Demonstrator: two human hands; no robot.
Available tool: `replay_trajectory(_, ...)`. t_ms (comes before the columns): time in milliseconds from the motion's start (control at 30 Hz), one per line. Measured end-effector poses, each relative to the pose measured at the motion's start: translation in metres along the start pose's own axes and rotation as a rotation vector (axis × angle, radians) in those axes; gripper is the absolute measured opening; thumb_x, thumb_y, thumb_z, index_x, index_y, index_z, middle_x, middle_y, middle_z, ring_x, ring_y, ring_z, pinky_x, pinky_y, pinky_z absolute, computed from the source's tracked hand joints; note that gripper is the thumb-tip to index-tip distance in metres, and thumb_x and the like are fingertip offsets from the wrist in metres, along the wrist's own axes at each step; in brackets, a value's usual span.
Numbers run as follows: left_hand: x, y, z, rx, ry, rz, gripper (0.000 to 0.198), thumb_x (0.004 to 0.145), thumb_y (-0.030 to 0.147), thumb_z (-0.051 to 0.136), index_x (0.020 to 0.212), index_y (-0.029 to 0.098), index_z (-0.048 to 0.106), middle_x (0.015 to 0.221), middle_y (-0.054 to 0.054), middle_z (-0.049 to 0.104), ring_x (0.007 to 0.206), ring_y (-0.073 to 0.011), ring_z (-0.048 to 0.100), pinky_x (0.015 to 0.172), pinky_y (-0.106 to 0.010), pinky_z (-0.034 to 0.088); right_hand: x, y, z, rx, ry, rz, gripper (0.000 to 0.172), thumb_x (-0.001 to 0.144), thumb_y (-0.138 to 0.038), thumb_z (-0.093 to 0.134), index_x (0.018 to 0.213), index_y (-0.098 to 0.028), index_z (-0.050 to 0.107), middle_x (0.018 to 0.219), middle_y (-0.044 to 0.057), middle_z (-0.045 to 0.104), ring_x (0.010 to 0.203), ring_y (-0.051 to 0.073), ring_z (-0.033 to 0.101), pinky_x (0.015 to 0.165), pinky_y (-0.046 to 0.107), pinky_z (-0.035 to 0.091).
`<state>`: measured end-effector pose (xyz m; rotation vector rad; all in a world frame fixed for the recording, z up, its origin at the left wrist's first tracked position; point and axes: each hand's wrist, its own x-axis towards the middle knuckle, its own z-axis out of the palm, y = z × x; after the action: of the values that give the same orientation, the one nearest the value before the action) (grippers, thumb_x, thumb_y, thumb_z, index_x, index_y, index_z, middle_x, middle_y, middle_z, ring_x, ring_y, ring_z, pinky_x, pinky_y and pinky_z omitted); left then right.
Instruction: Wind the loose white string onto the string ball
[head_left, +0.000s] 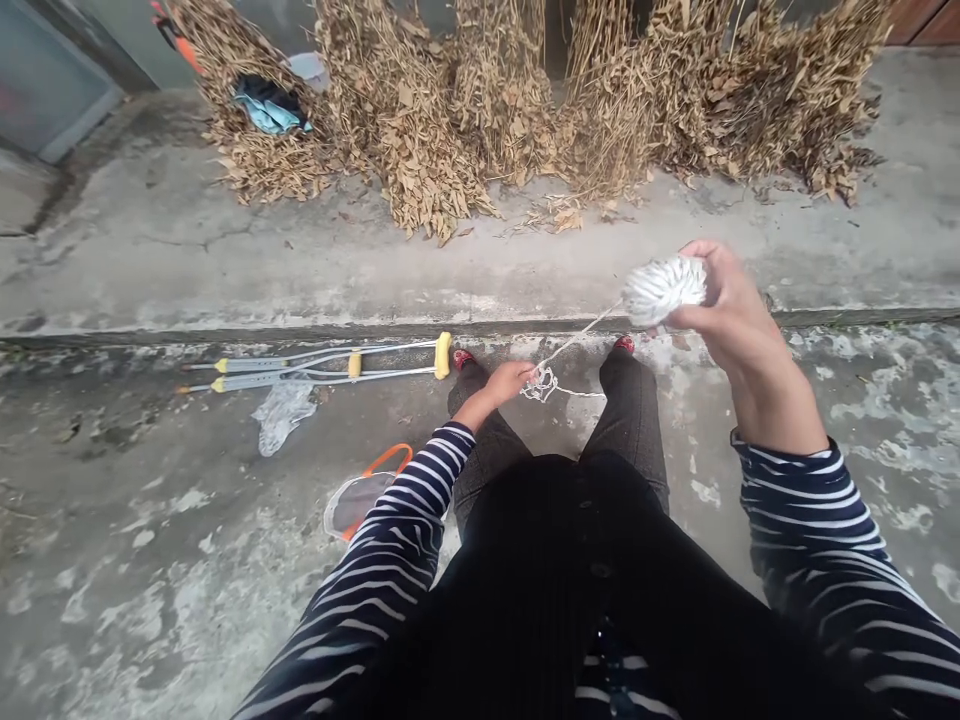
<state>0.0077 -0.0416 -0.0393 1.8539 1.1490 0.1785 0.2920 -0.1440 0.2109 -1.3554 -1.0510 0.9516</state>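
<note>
- From my distant post, I am seeing the right hand [731, 318] gripping a ball of white cord [661, 290] between thumb and fingers, out in front of the body and to the right.
- I am watching the left hand [508, 382] pinching the cord strand [579, 336], which is running in a slanting line down from the ball; a loose tangle [541, 386] is hanging just beside the fingertips.
- Below, red shoes [624, 344] are showing beyond dark trousers [636, 410], and striped sleeves [394, 520] are covering both forearms.
- To the left, I am viewing yellow-padded crutches [355, 364] lying on the stained floor [187, 560], a clear plastic bag [283, 412] resting against them, and an orange-handled container [360, 497] sitting nearer the left sleeve.
- Ahead, dried plants [502, 110] are standing bunched on a concrete step [525, 262], with a blue-and-black cloth [274, 105] lying among them at the left.
</note>
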Motion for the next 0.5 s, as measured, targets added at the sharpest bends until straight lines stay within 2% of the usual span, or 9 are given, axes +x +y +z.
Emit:
replay_trajectory(67,-0.006,-0.009,-0.003,-0.001,0.003,-0.022,0.026,0.095,0.029,0.06,0.077,0.016,0.074,0.08,-0.004,0.075,0.079,-0.0181,0.067,0.081,-0.025,0.051,0.006,-0.001,-0.005,-0.064,0.155,-0.08,0.069,0.047,-0.014,0.089,0.105,-0.024,0.054,0.098,0.003,0.056,0.077,0.015,0.051,0.054,0.025,0.046)
replay_trajectory(167,-0.008,-0.021,-0.025,0.015,0.042,-0.061,0.025,0.096,0.026,0.058,0.08,0.016,0.075,0.085,-0.004,0.077,0.08,-0.0183,0.067,0.08,-0.025,0.051,0.011,-0.001,-0.01,0.004,0.271,-0.185,0.066,0.051,-0.016,0.089,0.104,-0.026,0.051,0.102,0.003,0.056,0.084,0.016,0.052,0.058,0.025,0.044)
replay_trajectory(267,-0.005,-0.029,-0.059,0.051,0.12,-0.11,0.026,0.098,0.027,0.056,0.082,0.016,0.074,0.086,-0.005,0.077,0.082,-0.0193,0.068,0.081,-0.026,0.05,0.016,-0.002,-0.017,0.055,0.394,-0.371,0.063,0.054,-0.017,0.087,0.103,-0.027,0.049,0.102,0.003,0.058,0.089,0.018,0.054,0.064,0.028,0.049)
replay_trajectory(367,0.001,-0.032,-0.098,0.134,0.241,-0.153,0.028,0.1,0.027,0.054,0.085,0.017,0.075,0.092,-0.007,0.079,0.087,-0.0215,0.07,0.083,-0.027,0.05,0.021,0.0,-0.023,-0.022,0.487,-0.517,0.062,0.053,-0.021,0.086,0.102,-0.027,0.048,0.101,0.003,0.058,0.088,0.018,0.053,0.07,0.032,0.053)
replay_trajectory(400,0.003,-0.032,-0.11,0.178,0.287,-0.171,0.028,0.1,0.027,0.053,0.088,0.017,0.077,0.096,-0.007,0.08,0.091,-0.0223,0.071,0.084,-0.027,0.05,0.022,0.001,-0.023,-0.035,0.482,-0.495,0.061,0.055,-0.022,0.085,0.103,-0.028,0.047,0.104,0.003,0.06,0.089,0.019,0.055,0.07,0.033,0.054)
replay_trajectory(500,0.011,-0.031,-0.139,0.303,0.384,-0.242,0.028,0.1,0.024,0.053,0.103,0.019,0.08,0.104,-0.006,0.082,0.101,-0.024,0.072,0.086,-0.026,0.05,0.018,-0.005,-0.024,0.088,0.441,-0.296,0.059,0.056,-0.023,0.082,0.104,-0.029,0.047,0.111,0.004,0.063,0.089,0.02,0.061,0.061,0.032,0.055)
